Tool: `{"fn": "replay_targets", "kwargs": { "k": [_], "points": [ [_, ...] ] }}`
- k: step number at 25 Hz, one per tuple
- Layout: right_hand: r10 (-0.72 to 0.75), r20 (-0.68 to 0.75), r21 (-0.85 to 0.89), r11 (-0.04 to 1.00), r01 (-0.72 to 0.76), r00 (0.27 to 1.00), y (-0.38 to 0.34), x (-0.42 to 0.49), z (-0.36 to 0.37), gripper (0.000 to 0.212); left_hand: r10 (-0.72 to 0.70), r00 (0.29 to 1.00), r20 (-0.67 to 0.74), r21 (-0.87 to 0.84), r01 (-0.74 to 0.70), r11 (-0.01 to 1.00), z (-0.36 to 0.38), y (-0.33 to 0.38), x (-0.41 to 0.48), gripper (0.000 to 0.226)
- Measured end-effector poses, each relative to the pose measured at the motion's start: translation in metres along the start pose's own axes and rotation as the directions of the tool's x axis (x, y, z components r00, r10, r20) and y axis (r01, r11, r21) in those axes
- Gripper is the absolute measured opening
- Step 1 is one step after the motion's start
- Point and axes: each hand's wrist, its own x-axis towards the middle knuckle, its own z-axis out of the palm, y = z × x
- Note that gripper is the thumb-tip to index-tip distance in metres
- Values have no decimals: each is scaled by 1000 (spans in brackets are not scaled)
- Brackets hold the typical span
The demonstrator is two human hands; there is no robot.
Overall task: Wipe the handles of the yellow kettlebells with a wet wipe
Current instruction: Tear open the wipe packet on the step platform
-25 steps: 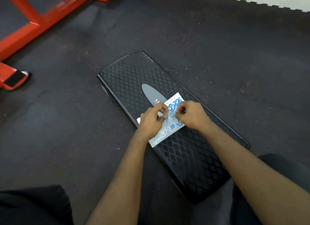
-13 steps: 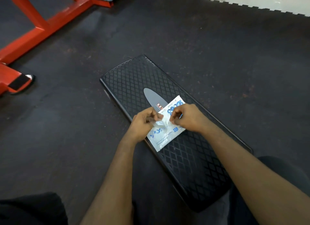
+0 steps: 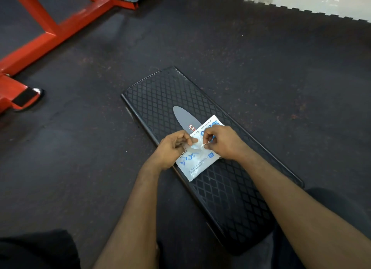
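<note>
One wipe packet [image 3: 197,164]: flat glossy rectangle, white with blue print, lying on one black step board [image 3: 160,92]. The board is long with rounded corners, raised diamond tread and one smooth grey oval [image 3: 184,116] mid-deck, partly under the packet. Two hands on it: left hand [image 3: 170,150] and right hand [image 3: 222,142] each pinch a crinkled whitish bit at the packet's middle, fingertips nearly meeting; flap or wipe, can't tell. Floor [image 3: 281,68]: dark speckled rubber matting. One red square-tube steel frame [image 3: 56,33] top left.
</note>
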Motion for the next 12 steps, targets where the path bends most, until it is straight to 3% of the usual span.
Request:
{"fn": "replay_targets", "kwargs": {
  "k": [3, 7, 12],
  "points": [
    [14, -10, 20, 1000, -14, 1000, 4, -1, -3, 17, -27, 1000, 3, -26, 27, 999, 0, -2, 1, 28],
    [29, -21, 145, 989, -26, 999, 9, -1, -6, 18, -13, 1000, -12, -82, 11, 997, 4, 3, 1, 13],
    [24, 17, 246, 969, -27, 1000, 9, 0, -5, 23, -10, 1000, -17, -75, 9, 997, 5, 8, -1, 25]
  ]
}}
